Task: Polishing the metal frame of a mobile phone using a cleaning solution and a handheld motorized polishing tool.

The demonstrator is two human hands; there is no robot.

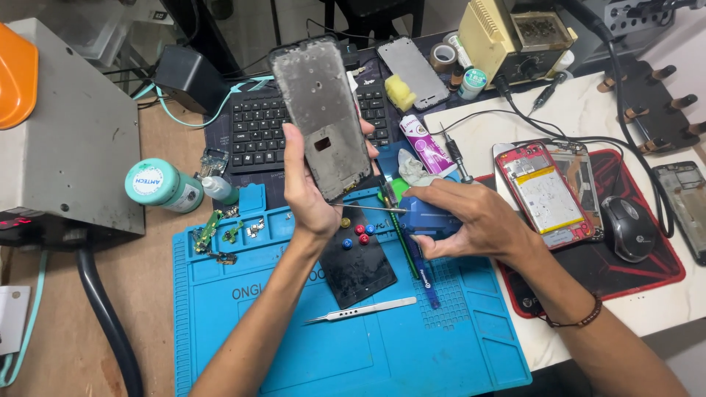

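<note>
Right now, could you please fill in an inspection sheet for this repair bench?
Surface: blue work mat on a wooden bench.
Job's things: grey phone frame upright in the left hand; thin metal tool in the right hand, tip at the frame's lower edge.
Clutter: tweezers, dark phone panel, small circuit parts, teal jar, opened red phone.
Grippers: both hands bare, each gripping.
Cables: teal cable by the keyboard; black mouse lead.
Surroundings: soldering station, grey machine.
</note>
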